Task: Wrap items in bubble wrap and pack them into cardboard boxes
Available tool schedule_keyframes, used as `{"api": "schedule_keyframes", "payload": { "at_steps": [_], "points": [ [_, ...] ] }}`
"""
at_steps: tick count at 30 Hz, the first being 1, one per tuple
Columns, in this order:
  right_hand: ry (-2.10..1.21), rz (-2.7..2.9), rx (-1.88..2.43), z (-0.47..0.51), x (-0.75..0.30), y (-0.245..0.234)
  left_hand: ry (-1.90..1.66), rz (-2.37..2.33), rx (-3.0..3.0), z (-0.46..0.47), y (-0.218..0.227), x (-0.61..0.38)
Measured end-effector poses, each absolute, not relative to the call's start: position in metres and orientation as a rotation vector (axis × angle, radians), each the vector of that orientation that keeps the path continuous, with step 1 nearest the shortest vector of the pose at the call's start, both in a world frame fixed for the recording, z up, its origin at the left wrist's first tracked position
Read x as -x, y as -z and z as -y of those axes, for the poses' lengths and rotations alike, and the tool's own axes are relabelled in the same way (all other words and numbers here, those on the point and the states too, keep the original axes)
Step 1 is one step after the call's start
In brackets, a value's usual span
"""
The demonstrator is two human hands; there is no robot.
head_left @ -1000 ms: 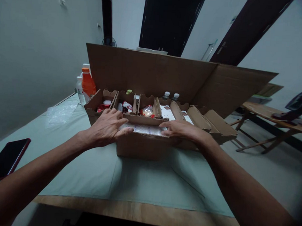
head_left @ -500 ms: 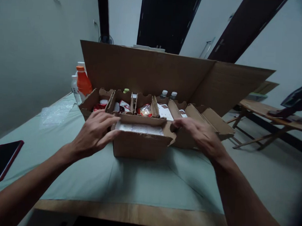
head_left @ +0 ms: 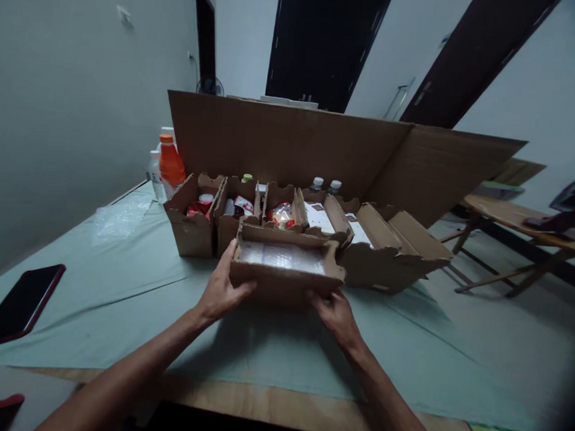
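Observation:
A small open cardboard box (head_left: 284, 280) with a clear plastic-wrapped pack (head_left: 282, 256) inside sits at the table's middle, in front of a row of cardboard compartments. My left hand (head_left: 224, 293) grips its left front corner, thumb up along the side. My right hand (head_left: 336, 315) holds its lower right front edge from below. Both hands are closed on the box.
Behind stand divided cardboard compartments (head_left: 192, 227) with red packets and small bottles, backed by a large cardboard sheet (head_left: 281, 139). An orange bottle (head_left: 170, 161) stands at the left rear. A dark phone (head_left: 20, 304) lies at left on the green tablecloth (head_left: 123, 278). A wooden bench (head_left: 520, 219) is at right.
My hands have dropped from the top of the small box to its front lower corners. The box has come slightly toward me and is tilted up at the front.

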State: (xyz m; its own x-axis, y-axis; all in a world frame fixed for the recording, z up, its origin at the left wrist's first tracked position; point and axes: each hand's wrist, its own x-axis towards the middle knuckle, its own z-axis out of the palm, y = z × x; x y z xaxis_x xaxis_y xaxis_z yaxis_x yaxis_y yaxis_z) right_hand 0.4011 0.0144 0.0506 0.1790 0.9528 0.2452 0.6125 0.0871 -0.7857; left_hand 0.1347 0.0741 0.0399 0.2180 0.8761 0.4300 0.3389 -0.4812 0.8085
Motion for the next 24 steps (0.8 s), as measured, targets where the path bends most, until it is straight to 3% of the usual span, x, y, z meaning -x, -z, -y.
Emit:
{"api": "schedule_keyframes", "payload": {
  "at_steps": [6,16,24],
  "points": [
    [-0.368,1.657,1.566,0.052,-0.367,-0.052,-1.309,-1.313,-1.9,0.01,-0.037,-0.081],
    [-0.636,1.548,1.409,-0.001,-0.309,-0.045,-1.411,-1.448,-1.689,0.001,-0.044,-0.042],
    [-1.014,1.82,0.954,-0.072,-0.212,-0.043,-1.413,-1.965,-1.508,0.062,-0.031,0.053]
  ]
}}
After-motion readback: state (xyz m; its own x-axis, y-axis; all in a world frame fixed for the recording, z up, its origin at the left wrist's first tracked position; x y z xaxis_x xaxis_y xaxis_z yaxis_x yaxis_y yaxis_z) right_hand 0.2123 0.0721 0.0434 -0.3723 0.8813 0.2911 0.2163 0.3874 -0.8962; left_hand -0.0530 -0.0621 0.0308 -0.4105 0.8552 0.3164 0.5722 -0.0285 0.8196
